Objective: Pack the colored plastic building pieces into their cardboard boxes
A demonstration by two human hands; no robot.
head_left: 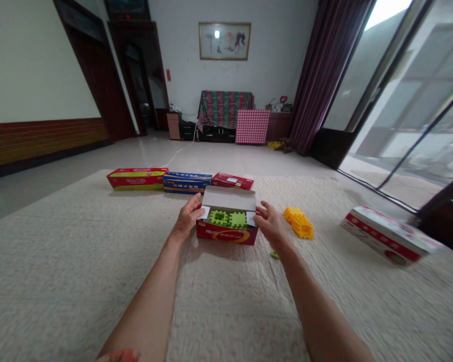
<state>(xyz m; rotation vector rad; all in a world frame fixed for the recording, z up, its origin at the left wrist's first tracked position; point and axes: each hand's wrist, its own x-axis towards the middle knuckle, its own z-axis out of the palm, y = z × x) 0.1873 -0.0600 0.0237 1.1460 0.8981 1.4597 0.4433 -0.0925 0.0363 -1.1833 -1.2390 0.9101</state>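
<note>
A small red cardboard box (pixel 226 235) stands open on the quilted surface in front of me, its white lid flap (pixel 230 198) tilted back. Green plastic interlocking pieces (pixel 228 218) fill it. My left hand (pixel 187 218) rests against the box's left end, thumb up at the flap and fingers curled round the side. At the right end my right hand (pixel 271 224) sits with fingers spread, touching or nearly touching the box. A pile of yellow-orange interlocking pieces (pixel 299 222) lies just right of that hand.
Three closed boxes lie in a row beyond: red-yellow (pixel 137 179), blue (pixel 186 182) and red (pixel 233 180). Another red-white box (pixel 388 236) lies at the far right. A small green bit (pixel 275 255) sits by my right wrist. The beige quilted surface (pixel 79 261) stretches all round.
</note>
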